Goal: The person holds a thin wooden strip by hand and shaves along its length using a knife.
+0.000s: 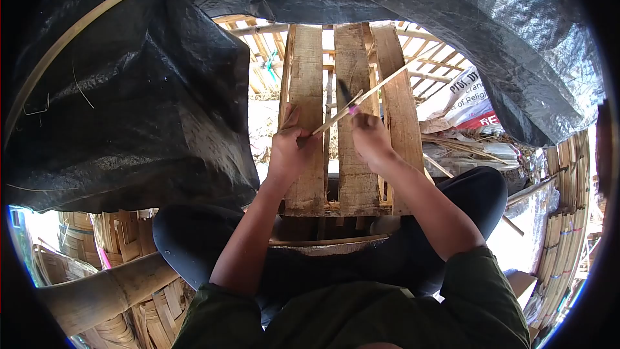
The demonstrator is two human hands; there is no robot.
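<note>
A thin pale bamboo strip [385, 82] runs diagonally over the wooden planks [356, 174], its lower end in my left hand [290, 148]. The fingers of that hand are closed round the strip above the left plank. My right hand [371, 137] is closed on a knife [345, 93] with a dark blade and a pink part near the grip. The blade points up and away, touching or crossing the strip near its middle, where a small sliver sticks out. The knife's handle is mostly hidden in my fist.
Black plastic sheeting [213, 116] hangs at the left and across the top. Split bamboo lies beside a printed white sack [462, 100] at the right. A thick bamboo pole [110, 291] and woven baskets stand at the lower left, bundled strips [562, 245] at the right.
</note>
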